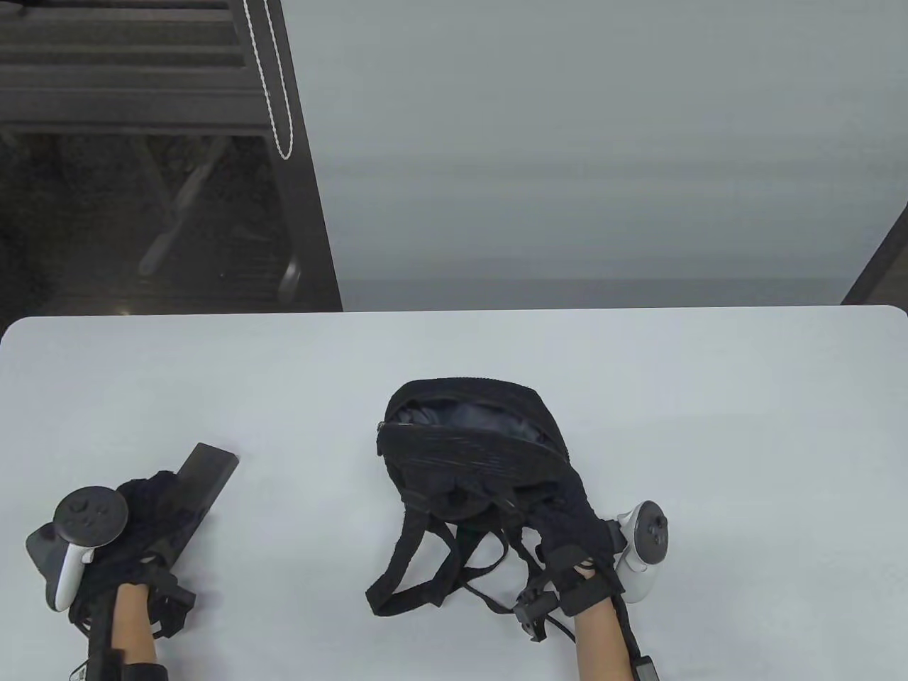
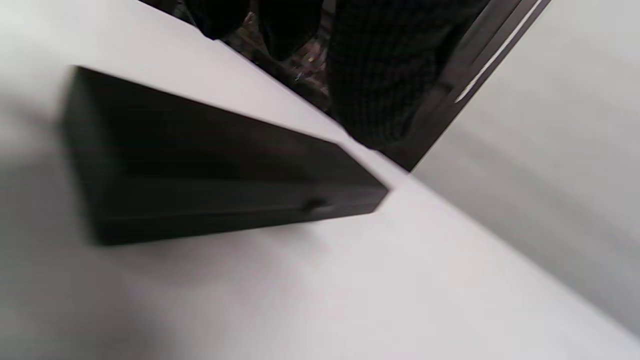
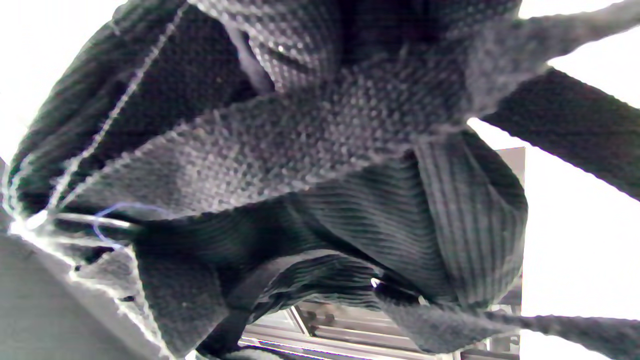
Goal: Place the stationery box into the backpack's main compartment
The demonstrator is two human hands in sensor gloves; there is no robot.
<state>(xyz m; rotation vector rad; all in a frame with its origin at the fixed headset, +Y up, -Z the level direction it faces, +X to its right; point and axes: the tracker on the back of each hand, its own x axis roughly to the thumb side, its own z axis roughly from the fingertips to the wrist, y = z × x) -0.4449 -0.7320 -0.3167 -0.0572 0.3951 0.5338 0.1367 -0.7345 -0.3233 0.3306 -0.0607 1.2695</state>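
The black backpack (image 1: pixel 472 457) lies in the middle of the table, its main compartment open at the far end and showing grey lining (image 1: pixel 461 415). Its straps (image 1: pixel 425 567) trail toward me. My right hand (image 1: pixel 564 514) grips the backpack's near right side; its fabric (image 3: pixel 320 165) fills the right wrist view. The stationery box (image 1: pixel 207 472), long and black, lies flat on the table at the left. My left hand (image 1: pixel 157 493) is over its near end. In the left wrist view the box (image 2: pixel 215 175) lies below my fingers (image 2: pixel 380 75), which hang spread above it without gripping it.
The white table (image 1: pixel 709 425) ends at its far edge (image 1: pixel 454 310). Beyond it are a grey wall and, at the far left, a dark floor with a table leg (image 1: pixel 177 206).
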